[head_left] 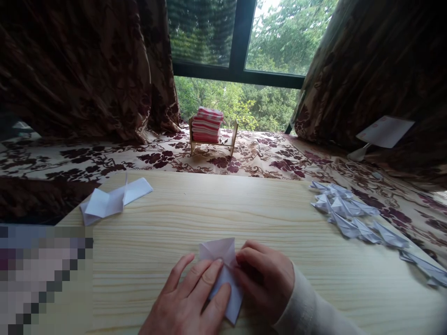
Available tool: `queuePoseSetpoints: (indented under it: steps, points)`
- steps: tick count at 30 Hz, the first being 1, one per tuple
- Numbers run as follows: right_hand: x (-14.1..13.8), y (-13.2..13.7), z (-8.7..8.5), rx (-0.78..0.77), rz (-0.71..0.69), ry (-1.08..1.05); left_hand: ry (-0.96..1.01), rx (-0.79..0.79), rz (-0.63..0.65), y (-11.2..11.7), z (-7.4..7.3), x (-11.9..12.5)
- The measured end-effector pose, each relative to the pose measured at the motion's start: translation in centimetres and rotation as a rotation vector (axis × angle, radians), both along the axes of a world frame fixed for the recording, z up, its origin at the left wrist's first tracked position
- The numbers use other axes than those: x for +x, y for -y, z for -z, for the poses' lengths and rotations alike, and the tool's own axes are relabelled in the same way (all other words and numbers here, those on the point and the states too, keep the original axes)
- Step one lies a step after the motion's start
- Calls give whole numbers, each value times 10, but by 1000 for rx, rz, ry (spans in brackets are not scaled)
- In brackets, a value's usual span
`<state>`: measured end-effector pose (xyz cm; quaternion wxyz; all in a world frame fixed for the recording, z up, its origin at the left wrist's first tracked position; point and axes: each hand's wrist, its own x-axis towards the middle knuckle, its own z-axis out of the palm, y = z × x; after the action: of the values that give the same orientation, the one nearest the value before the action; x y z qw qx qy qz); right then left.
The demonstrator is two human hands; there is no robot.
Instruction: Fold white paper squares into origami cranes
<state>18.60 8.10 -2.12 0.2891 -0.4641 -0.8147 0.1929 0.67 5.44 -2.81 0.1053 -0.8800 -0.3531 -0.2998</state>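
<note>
A white sheet of folded paper lies on the wooden table in front of me, creases meeting near its upper part. My left hand rests on it with fingers stretched and apart, fingertips pressing the paper to the table; it covers the paper's left side. At the paper's right edge, my right hand has its fingers bent together in a pinch, seemingly on that edge. Its fingertips are partly hidden.
Loose folded white papers lie at the table's left. Several finished-looking folded paper pieces cluster along the right edge. Beyond the table, a small rack holds stacked red-and-white cloths on patterned fabric. A white panel on a stand is at right.
</note>
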Motion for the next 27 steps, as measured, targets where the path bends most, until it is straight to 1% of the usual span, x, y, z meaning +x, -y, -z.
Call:
queuePoseSetpoints:
  steps: [3,6,9,11,13,15,16,18,21,24,27]
  points:
    - [-2,-1,-2,-52,17,28,24,30,-15,0,7,1]
    - [-2,0,-3,-85,7,-1,25,19,-33,2,15,1]
    - [-1,2,-1,-50,-15,-34,15,3,-24,3,18,1]
    - [-1,2,0,-9,-30,-33,15,1,-13,3,17,1]
    - [-2,2,1,37,-36,-3,24,2,6,3,12,0]
    - [-3,2,3,81,-27,36,50,-25,19,2,3,-3]
    - [-3,2,3,101,-13,49,57,-86,20,1,-3,-4]
    - [-3,2,4,121,12,55,118,-192,-52,-1,-15,-9]
    - [-2,2,4,122,33,53,142,-265,-154,-6,-30,-14]
    - [-1,1,2,119,29,52,105,-287,-179,-9,-33,-18]
    - [-1,1,1,111,22,34,44,-336,-180,-13,-27,-23]
